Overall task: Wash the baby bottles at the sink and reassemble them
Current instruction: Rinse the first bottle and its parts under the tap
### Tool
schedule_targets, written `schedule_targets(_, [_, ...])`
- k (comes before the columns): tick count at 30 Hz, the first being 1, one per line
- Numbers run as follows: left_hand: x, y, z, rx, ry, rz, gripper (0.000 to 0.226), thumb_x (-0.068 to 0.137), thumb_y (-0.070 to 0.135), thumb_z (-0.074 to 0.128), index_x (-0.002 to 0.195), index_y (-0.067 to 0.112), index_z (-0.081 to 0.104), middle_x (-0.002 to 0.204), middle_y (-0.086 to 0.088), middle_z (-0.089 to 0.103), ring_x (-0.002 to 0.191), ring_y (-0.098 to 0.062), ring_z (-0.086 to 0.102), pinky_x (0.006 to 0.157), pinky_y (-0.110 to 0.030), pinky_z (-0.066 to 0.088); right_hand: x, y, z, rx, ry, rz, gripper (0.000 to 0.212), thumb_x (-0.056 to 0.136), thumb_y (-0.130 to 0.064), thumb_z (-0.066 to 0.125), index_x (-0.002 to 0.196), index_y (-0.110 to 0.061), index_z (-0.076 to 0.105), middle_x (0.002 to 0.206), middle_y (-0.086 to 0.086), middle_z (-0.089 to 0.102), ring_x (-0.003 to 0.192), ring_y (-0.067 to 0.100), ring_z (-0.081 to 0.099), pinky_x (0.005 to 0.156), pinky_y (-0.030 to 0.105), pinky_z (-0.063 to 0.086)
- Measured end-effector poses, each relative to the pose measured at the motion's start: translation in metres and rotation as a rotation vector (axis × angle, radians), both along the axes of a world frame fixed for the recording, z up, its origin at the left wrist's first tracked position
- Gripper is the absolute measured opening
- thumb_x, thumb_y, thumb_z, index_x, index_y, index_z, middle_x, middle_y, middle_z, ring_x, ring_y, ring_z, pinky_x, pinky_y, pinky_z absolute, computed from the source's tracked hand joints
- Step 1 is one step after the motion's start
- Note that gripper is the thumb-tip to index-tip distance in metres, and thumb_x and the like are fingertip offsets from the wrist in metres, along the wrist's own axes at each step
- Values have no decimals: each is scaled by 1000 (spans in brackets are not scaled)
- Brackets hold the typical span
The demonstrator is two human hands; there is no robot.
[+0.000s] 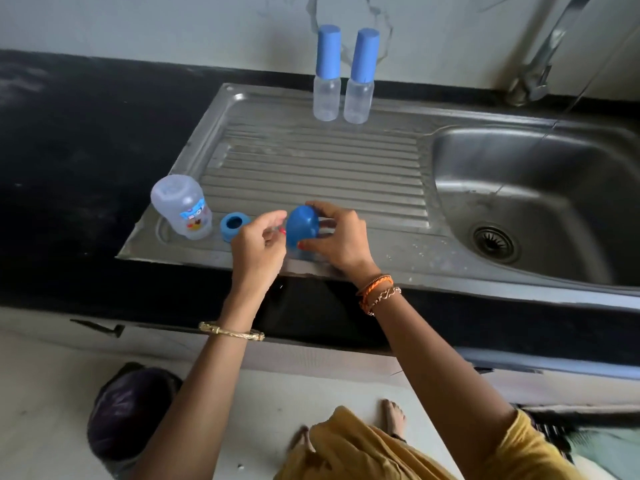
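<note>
We cannot tell what the left hand (258, 242) pinches: a small clear piece, blurred. The right hand (337, 237) covers the far side of the blue cap (302, 225). The tap (547, 60) and basin (554, 202) run off the frame's edges. The bottle (183, 206) label is unreadable.

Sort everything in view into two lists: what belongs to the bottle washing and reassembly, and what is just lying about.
Belongs to the job:
- blue cap, gripped by the right hand
- left hand, pinching something small I can't make out
- blue ring on the drainboard
- inverted bottle beside it
- two capped bottles standing at the back
- sink basin, tap

Lying about:
- dark bag on the floor
</note>
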State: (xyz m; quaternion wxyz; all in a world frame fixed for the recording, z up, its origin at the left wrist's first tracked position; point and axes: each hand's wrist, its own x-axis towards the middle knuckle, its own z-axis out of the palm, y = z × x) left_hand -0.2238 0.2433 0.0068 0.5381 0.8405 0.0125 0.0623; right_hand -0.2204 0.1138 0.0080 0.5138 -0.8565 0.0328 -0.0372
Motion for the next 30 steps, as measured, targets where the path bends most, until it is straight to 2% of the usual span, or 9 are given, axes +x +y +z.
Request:
schedule_targets(3, [-3,3,2,36,-43,0,33,87,-6,50,115,5,64,107,0,63,94,-5,56,72,6,38,-1,6,-2,-23,18,7,65,64,-4,80,124,-11,58,116,6,65,90,8,59,85,23,52])
schedule_targets(6, [-9,4,4,85,-55,4,34,86,-7,49,114,4,64,108,-4,66,89,-3,54,68,5,37,-4,8,-2,-40,26,4,65,64,-1,79,126,-8,57,119,7,64,99,15,62,88,27,52])
schedule_targets(10, [-14,5,6,107,-63,10,32,87,-6,50,115,3,63,115,-9,65,98,-6,54,76,-1,37,-9,8,-6,-38,32,1,60,69,8,69,127,-3,55,121,9,62,103,17,62,80,12,48])
schedule_targets(13, [-17,5,7,108,-34,-6,33,88,-3,52,119,3,61,118,-11,63,104,-16,59,88,-19,47,-11,8,-7,-58,20,-10,54,73,8,66,126,-3,55,120,10,62,105,19,62,77,5,43])
schedule_targets(15, [-20,4,9,111,-5,-15,33,89,-1,52,122,4,59,120,-12,62,104,-23,61,90,-37,51,-13,8,-6,-89,17,-16,52,75,5,67,125,-4,56,120,10,62,106,19,61,81,9,44])
schedule_targets(17, [-23,4,12,123,-20,8,33,89,1,52,121,4,59,121,-10,62,102,-24,62,89,-40,52,-13,6,-2,-113,17,-39,51,74,2,68,124,-6,57,118,8,63,103,17,61,83,14,45])
schedule_targets(21, [-26,1,17,145,-122,47,31,88,1,54,119,3,59,117,-10,64,95,-18,61,84,-27,50,-19,-9,11,-68,-29,-123,46,73,4,67,118,-5,61,112,7,65,95,14,60,75,5,41])
schedule_targets(27, [-21,-52,30,21,-134,-109,26,84,1,58,108,6,65,106,-5,67,79,-12,58,69,-16,45,-33,-59,34,29,-161,-392,20,71,-1,69,88,-13,65,74,-13,58,65,1,56,71,14,45])
schedule_targets(30, [-16,-97,34,-25,-99,-208,22,82,3,62,102,11,68,93,7,65,71,0,56,62,0,39,-39,-100,39,73,-185,-482,16,74,-7,71,83,-17,64,69,-15,57,62,-1,53,71,17,47])
